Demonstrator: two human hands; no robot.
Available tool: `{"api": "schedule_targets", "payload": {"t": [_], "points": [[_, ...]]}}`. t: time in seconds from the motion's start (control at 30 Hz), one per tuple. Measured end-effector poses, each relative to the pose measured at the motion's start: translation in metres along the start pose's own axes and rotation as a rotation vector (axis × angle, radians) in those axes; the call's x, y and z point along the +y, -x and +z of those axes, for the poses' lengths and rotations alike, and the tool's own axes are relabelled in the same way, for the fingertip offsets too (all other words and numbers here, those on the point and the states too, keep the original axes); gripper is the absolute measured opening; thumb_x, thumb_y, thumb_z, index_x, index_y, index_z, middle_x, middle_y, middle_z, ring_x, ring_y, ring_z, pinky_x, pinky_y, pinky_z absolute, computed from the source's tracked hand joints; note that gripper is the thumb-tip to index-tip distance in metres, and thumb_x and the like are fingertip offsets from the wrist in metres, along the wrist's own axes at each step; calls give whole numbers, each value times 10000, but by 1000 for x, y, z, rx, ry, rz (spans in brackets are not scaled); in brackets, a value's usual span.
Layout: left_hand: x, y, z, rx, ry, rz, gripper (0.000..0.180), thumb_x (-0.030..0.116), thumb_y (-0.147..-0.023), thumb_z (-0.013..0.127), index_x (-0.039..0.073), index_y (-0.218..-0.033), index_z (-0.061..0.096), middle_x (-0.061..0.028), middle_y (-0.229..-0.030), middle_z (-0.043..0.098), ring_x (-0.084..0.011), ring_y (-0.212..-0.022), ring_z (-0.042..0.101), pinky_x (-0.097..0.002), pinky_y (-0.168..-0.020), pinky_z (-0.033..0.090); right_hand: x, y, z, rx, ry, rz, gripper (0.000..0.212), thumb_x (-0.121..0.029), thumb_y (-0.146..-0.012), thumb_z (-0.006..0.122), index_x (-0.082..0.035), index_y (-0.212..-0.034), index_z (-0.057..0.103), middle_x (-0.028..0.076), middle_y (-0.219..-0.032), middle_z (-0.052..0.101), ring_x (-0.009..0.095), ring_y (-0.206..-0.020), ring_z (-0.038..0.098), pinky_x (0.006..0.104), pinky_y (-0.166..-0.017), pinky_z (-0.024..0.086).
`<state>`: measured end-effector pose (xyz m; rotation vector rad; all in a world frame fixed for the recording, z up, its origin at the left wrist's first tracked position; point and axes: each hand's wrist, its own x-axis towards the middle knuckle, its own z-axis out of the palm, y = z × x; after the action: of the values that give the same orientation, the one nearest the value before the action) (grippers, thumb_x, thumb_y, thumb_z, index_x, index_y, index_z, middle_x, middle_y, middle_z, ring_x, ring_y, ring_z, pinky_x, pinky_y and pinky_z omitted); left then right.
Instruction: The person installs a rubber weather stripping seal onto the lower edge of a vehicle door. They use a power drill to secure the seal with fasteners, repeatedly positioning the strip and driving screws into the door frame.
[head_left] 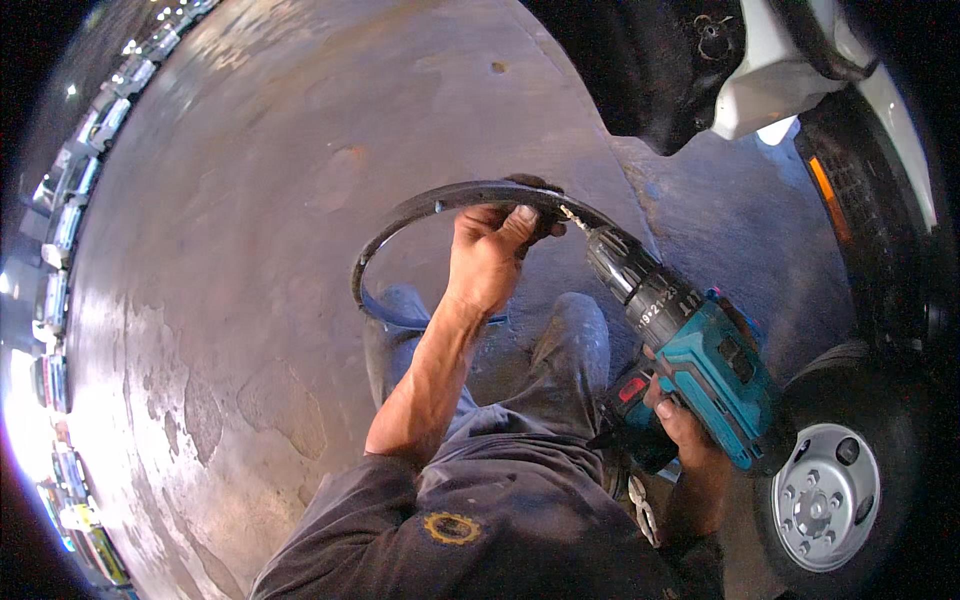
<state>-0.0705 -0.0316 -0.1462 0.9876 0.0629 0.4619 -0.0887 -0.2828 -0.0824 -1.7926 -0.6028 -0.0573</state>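
My left hand (487,258) is closed on a thin black curved strip (400,213), which bends round in a wide loop above my knees. The thumb presses on the near side of the strip, and the other fingers are partly hidden. A teal and black cordless drill (715,370) is gripped by my right hand (683,425), mostly hidden behind the tool's body. The drill's bit (573,217) points up and left at the strip, just right of my left thumb. Its tip is at the strip; whether it has entered the material, I cannot tell.
On the right stands a vehicle wheel (825,497) with a silver rim. Above it are a dark panel with an orange reflector (828,190) and white bodywork (770,85). Pliers (643,510) hang by my right side. Worn grey floor (240,230) spreads left; bright blurred vehicles line the far edge.
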Motion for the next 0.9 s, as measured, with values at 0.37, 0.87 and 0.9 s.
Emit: {"api": "schedule_targets", "payload": {"t": [0.37, 0.87, 0.9], "points": [[0, -16, 11, -94, -83, 70, 214, 93, -931, 606, -3, -1121, 623, -90, -1027, 679, -201, -940, 636, -336, -868, 514, 23, 5, -18, -255, 426, -135, 856, -121, -692, 766, -22, -1423, 331, 138, -1276, 541, 293, -1202, 519, 400, -1057, 404], [6, -6, 15, 35, -365, 138, 223, 114, -884, 685, 29, -1088, 655, -34, -998, 681, -153, -915, 607, -291, -847, 478, 6, 1, -10, -26, 276, -52, 368, -248, -743, 741, -29, -1024, 647, 75, -926, 710, 188, -808, 655, 340, -765, 528], [7, -6, 16, 40, -362, 134, 225, 121, -883, 688, 30, -1086, 656, -31, -995, 681, -150, -912, 606, -288, -844, 477, 5, 2, -11, -31, 256, -37, 364, -254, -742, 741, -29, -1013, 651, 76, -922, 709, 188, -800, 654, 340, -763, 528]]}}
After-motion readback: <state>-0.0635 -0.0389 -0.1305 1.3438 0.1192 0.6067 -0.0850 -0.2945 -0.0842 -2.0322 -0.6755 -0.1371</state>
